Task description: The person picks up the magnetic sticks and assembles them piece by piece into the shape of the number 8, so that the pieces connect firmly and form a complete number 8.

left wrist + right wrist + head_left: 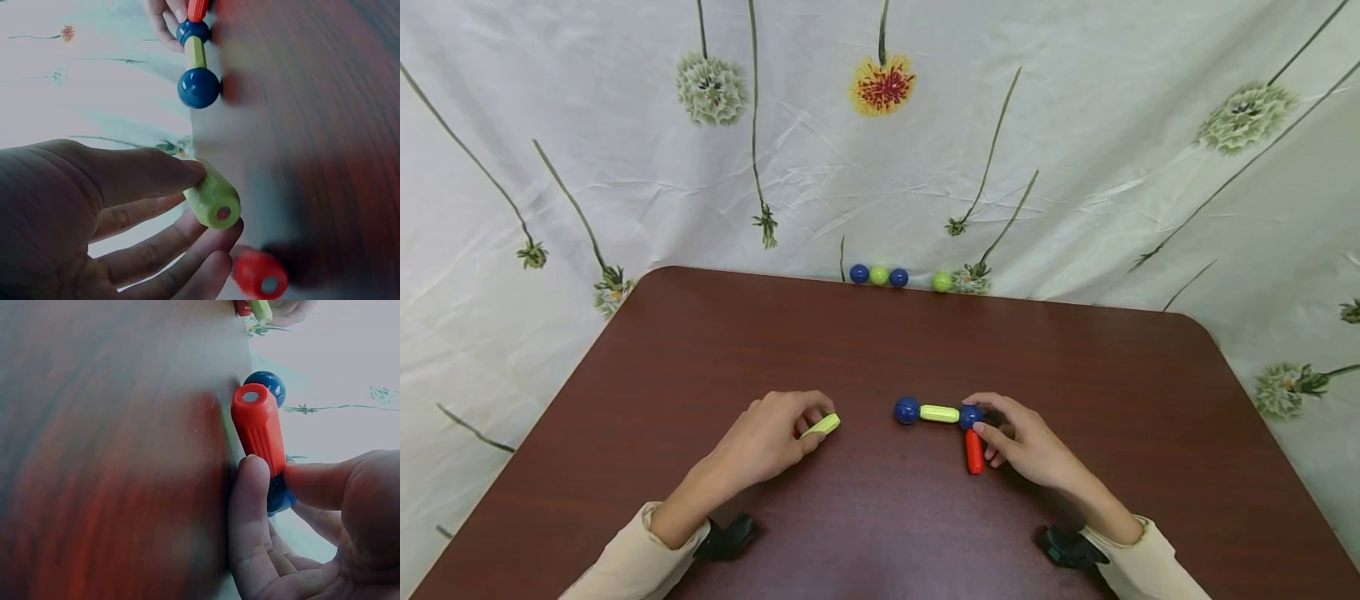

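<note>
My left hand [771, 437] pinches a yellow-green rod [822, 426] between thumb and fingers; in the left wrist view a red rod [259, 274] lies by the fingertips. On the table to the right, a blue ball [907, 410], a yellow-green rod [939, 413] and a second blue ball [970, 417] form a line. A red rod [974, 452] extends from that second ball toward the near edge. My right hand [1030, 442] grips the second ball, thumb and fingers around it where the red rod meets it.
Along the far edge of the brown table [760, 325] sit several balls, among them a blue one [859, 273] and a green one [942, 282]. A flowered white cloth [820, 150] hangs behind. Dark wrist devices [726, 537] are on both wrists.
</note>
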`<state>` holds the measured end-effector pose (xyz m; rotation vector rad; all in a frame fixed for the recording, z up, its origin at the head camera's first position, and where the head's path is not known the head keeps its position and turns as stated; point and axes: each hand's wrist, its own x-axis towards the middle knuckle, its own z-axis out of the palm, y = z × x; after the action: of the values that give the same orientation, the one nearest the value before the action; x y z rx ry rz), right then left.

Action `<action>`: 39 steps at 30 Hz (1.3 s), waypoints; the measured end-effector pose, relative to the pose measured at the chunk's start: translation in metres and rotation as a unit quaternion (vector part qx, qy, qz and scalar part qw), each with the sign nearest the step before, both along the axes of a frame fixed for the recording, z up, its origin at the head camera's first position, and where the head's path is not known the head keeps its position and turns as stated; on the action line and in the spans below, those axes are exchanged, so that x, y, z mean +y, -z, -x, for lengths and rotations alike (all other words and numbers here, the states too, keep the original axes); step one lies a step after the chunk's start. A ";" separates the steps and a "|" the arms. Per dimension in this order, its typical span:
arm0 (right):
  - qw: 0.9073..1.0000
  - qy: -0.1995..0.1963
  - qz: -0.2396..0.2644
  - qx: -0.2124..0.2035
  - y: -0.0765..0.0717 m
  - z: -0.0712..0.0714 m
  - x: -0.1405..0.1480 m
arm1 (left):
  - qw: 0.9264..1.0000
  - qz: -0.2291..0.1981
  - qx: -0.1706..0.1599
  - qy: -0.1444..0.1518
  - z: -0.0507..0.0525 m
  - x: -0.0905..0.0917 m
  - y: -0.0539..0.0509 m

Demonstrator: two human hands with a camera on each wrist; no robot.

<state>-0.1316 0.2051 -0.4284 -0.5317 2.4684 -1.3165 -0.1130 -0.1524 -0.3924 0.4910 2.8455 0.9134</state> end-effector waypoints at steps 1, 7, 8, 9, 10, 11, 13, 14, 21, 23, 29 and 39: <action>1.000 0.000 0.000 0.000 0.000 0.000 0.000 | 1.000 -0.004 -0.002 0.002 -0.001 0.001 0.000; 1.000 -0.003 -0.005 0.002 0.001 0.000 0.000 | 0.999 -0.036 -0.014 0.038 -0.003 0.005 0.003; 1.000 -0.003 -0.005 0.003 0.000 0.000 0.000 | 0.998 -0.047 -0.019 0.047 -0.003 0.005 0.003; 1.000 -0.003 -0.006 0.004 0.000 0.000 0.000 | 0.996 -0.059 -0.027 0.055 -0.002 0.006 0.004; 1.000 -0.003 -0.006 0.005 0.000 0.000 0.000 | 0.995 -0.073 -0.038 0.064 -0.002 0.006 0.005; 1.000 -0.002 -0.006 0.006 0.000 0.000 0.000 | 0.993 -0.086 -0.047 0.071 -0.001 0.006 0.005; 1.000 -0.002 -0.007 0.006 0.000 0.000 0.000 | 0.989 -0.109 -0.065 0.078 0.000 0.007 0.007; 1.000 -0.001 -0.007 0.006 0.000 0.000 0.000 | 0.987 -0.119 -0.073 0.080 0.000 0.008 0.008; 1.000 -0.002 -0.009 0.005 0.000 0.000 0.000 | 0.981 -0.155 -0.088 0.069 0.000 0.010 0.012; 1.000 -0.003 -0.008 0.006 0.000 0.000 0.000 | 0.981 -0.162 -0.087 0.063 0.000 0.011 0.012; 1.000 -0.007 -0.006 0.009 0.000 0.000 0.000 | 0.980 -0.171 -0.083 0.059 -0.002 0.018 0.014; 1.000 0.006 -0.010 0.001 0.000 0.000 -0.001 | 0.971 -0.195 -0.104 0.092 -0.002 0.038 0.021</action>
<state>-0.1316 0.2043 -0.4285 -0.5131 2.4875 -1.2947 -0.1111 -0.1143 -0.4135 0.6415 2.3897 1.4005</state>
